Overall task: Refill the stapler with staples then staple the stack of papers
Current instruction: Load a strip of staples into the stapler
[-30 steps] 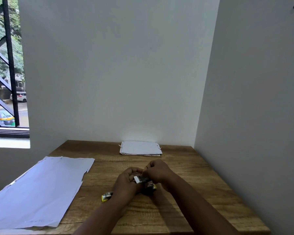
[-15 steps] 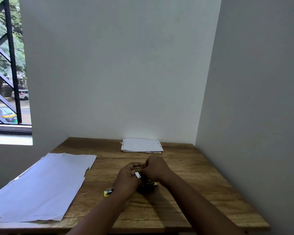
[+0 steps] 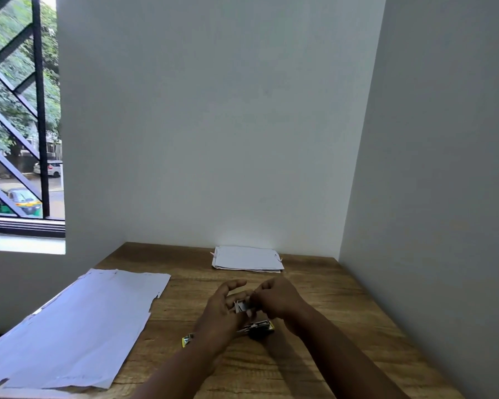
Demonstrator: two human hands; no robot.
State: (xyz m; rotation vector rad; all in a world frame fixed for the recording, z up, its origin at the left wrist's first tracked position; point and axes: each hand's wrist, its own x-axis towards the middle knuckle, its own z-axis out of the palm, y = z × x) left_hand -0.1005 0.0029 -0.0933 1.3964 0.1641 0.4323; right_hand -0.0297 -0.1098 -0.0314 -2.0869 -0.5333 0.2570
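The wooden table [image 3: 314, 286] is taken as the landmark. On its left part, large white sheets [image 3: 78, 329] are spread, and at its far edge, against the wall, the stack of papers [image 3: 247, 258] is lying, well apart from both hands and not yet stapled. Near the middle of the table the stapler [image 3: 258, 329] is resting, dark with a yellow end, partly hidden under the wrists; whether its tray is open cannot be told. Just above it, a small grey box of staples [image 3: 242, 306] is held between the hands. The right hand [image 3: 280, 300] is curled and pinches the box's right end. The left hand [image 3: 225, 309] has been loosened compared with half a second ago: its fingers are now spread and almost straight beside the box. It is judged that staples are being drawn out, so the refill is still at its beginning.
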